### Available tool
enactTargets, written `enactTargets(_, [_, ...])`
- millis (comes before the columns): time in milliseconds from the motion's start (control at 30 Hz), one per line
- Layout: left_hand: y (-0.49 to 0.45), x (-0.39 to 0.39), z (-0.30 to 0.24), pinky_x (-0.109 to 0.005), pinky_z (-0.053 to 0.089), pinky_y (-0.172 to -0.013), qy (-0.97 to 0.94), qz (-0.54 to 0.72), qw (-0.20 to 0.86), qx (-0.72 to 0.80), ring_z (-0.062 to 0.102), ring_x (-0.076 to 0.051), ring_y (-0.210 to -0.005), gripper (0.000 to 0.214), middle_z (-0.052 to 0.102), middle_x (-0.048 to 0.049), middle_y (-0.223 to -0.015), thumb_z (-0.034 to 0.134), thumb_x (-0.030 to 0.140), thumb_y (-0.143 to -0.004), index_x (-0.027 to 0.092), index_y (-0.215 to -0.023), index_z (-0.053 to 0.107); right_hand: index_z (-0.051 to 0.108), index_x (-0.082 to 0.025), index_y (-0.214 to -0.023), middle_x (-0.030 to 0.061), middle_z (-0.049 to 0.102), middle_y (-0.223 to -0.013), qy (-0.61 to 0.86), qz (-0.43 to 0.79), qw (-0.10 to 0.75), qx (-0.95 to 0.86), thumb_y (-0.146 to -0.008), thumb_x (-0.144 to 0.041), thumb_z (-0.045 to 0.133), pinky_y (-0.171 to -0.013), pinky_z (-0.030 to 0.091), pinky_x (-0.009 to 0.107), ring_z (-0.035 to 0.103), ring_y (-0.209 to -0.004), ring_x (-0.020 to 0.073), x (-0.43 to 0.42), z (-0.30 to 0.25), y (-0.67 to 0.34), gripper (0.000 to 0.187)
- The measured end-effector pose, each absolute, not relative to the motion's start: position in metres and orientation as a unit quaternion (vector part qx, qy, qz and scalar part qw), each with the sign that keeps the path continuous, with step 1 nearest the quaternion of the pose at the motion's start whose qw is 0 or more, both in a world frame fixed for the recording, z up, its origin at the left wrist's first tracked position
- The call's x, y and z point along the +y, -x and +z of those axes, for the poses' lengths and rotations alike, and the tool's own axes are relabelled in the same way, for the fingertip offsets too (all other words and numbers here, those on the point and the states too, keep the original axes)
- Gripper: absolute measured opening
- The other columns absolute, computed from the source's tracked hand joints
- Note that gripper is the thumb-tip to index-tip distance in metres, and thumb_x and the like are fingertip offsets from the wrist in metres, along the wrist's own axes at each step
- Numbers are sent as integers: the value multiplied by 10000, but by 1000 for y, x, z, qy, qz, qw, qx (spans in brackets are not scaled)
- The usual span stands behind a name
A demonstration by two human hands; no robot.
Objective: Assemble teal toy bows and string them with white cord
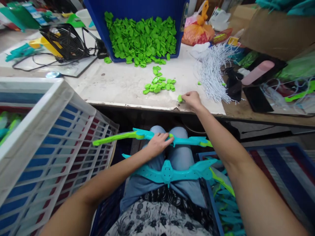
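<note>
Across my knees lies a turquoise toy bow [185,140] with green limbs. My left hand [157,144] rests over its middle with the fingers closed around it. A second turquoise toy bow [152,173] lies closer to me on my lap, a round hub at its centre. My right hand [193,99] is at the table's front edge, thumb and finger pinching a small green plastic piece [180,98]. Just left of that hand, a loose group of the same green pieces [157,87] is scattered on the table.
A blue bin [137,8] tipped toward me spills green pieces. White strings [214,72] lie right of my hand, beside a dark phone [258,99]. A black fan [65,41] stands at left. A white crate [81,131] and a blue crate [211,200] flank my legs.
</note>
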State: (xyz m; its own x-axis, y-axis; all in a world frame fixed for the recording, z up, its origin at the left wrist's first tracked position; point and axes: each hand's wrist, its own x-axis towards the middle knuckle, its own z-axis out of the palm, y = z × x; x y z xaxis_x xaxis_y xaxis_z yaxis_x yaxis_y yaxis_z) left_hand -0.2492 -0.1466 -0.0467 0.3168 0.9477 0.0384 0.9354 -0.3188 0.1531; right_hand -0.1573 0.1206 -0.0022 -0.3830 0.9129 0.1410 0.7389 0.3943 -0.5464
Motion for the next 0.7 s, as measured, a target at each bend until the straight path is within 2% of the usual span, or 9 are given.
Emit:
enactTargets(100, [242,-164,-53,-455,401,-915,-786,98,72,606,482,-290,-1137,430,447,-166,-1317,385,159,-905,237,-1323,445,639,-194,-639,104,632,-707,544,139,240,-792,-644,-290,605,-812,420,521,534,-887,317,125,-3,141,102])
enactTargets(200, [234,-184,-44,-462,384,-979,-749,182,116,626,422,-297,-1219,388,451,-170,-1320,425,195,-890,186,-1270,502,657,-192,-782,119,658,-939,427,97,277,-855,-699,-217,538,-888,393,488,531,-968,304,119,1,132,147])
enactTargets(300, [225,-206,-34,-394,420,-958,-664,223,217,680,517,-257,-1123,353,557,-150,-1208,393,300,-923,153,-1205,547,654,-195,-862,96,656,-1039,305,102,216,-922,-731,-165,498,-921,381,460,528,-1033,288,114,2,129,206])
enactTargets(400, [218,-221,-35,-359,472,-851,-596,141,400,682,604,-262,-987,469,640,-125,-1084,454,443,-886,148,-1244,517,660,-176,-870,101,662,-1015,251,118,151,-949,-754,-128,464,-931,383,445,537,-1040,275,115,-1,129,233])
enactTargets(467, [215,-225,-41,-353,479,-793,-575,86,475,661,627,-276,-932,533,666,-115,-1020,507,464,-843,146,-1270,490,655,-171,-940,111,631,-1114,238,118,159,-951,-771,-123,455,-954,376,436,513,-1101,266,116,-4,126,266])
enactTargets(567, [215,-221,-49,-353,467,-806,-565,76,485,663,620,-292,-975,550,662,-122,-1055,531,437,-821,144,-1283,473,611,-166,-1105,127,519,-1300,251,109,202,-940,-767,-182,527,-982,364,448,434,-1210,276,120,-7,118,348])
enactTargets(633, [214,-217,-50,-357,461,-838,-563,78,485,664,604,-297,-1029,569,640,-136,-1123,523,445,-825,143,-1301,453,615,-168,-1126,128,534,-1282,262,110,202,-937,-760,-227,567,-981,363,464,443,-1190,289,123,-9,112,374])
enactTargets(700, [211,-218,-46,-369,464,-853,-557,83,472,678,599,-297,-1049,594,625,-151,-1154,501,445,-844,137,-1341,397,657,-183,-1076,114,590,-1204,262,113,179,-941,-778,-248,557,-968,366,477,484,-1126,290,126,-10,106,321])
